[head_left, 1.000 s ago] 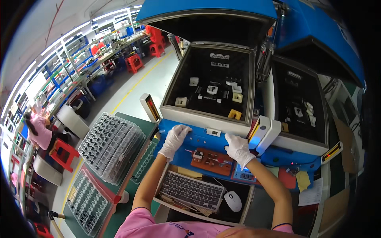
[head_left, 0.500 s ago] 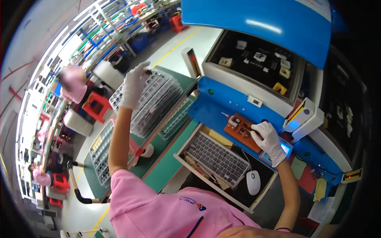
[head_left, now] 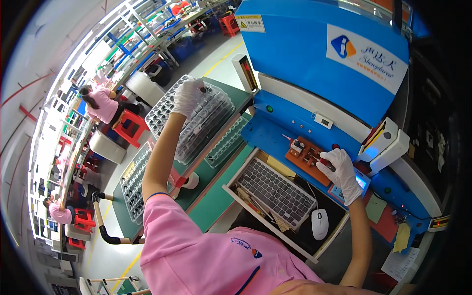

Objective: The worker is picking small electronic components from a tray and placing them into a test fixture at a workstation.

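My left hand (head_left: 188,99), in a white glove, is over a stack of clear plastic trays (head_left: 209,118) at the left. Its fingers pinch a small dark part (head_left: 202,89), whose exact kind is too small to make out. My right hand (head_left: 342,173), also gloved in white, curls around a dark red handle (head_left: 325,162) at the right end of a brown fixture block (head_left: 302,160). On the block's left end sits a small light-and-dark piece (head_left: 297,146) beside metal clamp parts. The block lies on the blue machine's bed (head_left: 265,127).
A blue machine hood (head_left: 305,54) hangs above the bed. Below the bed, an open drawer holds a keyboard (head_left: 275,189) and a white mouse (head_left: 319,223). Another filled tray (head_left: 135,184) lies on the green cart (head_left: 118,206). A seated person (head_left: 102,104) and red stools are further left.
The blue hood has come down over the machine's window. My left hand has moved right over the trays with the dark part. My right fingers now wrap the dark red handle.
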Available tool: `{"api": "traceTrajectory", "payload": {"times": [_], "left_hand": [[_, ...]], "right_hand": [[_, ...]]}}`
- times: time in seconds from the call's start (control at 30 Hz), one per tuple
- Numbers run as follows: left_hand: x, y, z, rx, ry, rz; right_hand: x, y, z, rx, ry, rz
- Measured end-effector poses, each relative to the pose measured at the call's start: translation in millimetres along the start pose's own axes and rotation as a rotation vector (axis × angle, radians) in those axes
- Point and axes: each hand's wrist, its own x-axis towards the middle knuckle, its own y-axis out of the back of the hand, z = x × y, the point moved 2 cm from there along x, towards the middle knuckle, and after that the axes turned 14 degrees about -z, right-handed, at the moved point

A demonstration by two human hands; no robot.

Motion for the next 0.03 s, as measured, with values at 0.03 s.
{"api": "traceTrajectory", "payload": {"times": [0.03], "left_hand": [[-0.2,-2.1,0.2,-0.006,-0.023,0.011]], "right_hand": [[-0.5,-1.7,2.6,-0.013,-0.024,-0.027]]}}
